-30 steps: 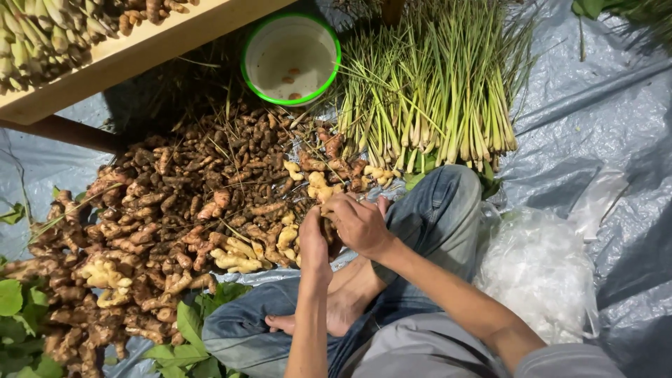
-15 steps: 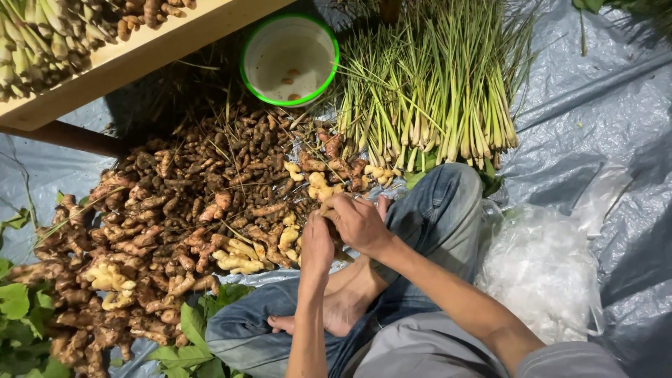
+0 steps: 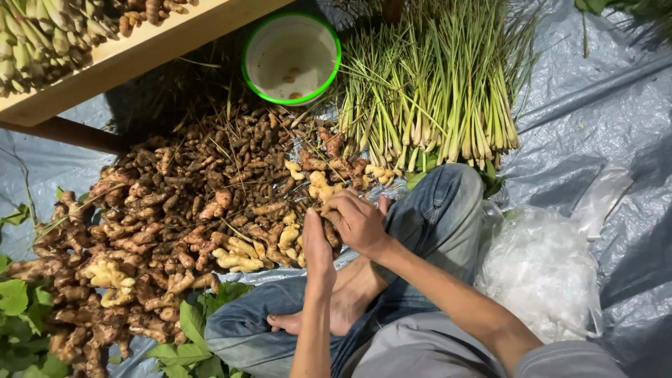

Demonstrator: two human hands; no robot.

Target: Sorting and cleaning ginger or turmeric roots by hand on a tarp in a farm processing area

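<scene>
I sit cross-legged on a grey plastic sheet (image 3: 602, 105), jeans and a bare foot (image 3: 343, 315) in view. A big heap of brown and pale rhizomes (image 3: 175, 210) lies in front of my knees. My left hand (image 3: 316, 246) and my right hand (image 3: 360, 220) meet at the near edge of the heap, both closed around one small brown rhizome piece (image 3: 330, 233) held between them. The fingers cover most of that piece.
A white bucket with a green rim (image 3: 292, 59) holds a few pieces behind the heap. A bundle of lemongrass stalks (image 3: 434, 91) lies to the right of it. A wooden bench (image 3: 133, 59) carries more roots. A crumpled clear plastic bag (image 3: 542, 273) sits right; green leaves (image 3: 21, 308) lie left.
The hands have stayed together at the same spot on the heap's edge, with only small finger movement on the piece. Nothing else has moved.
</scene>
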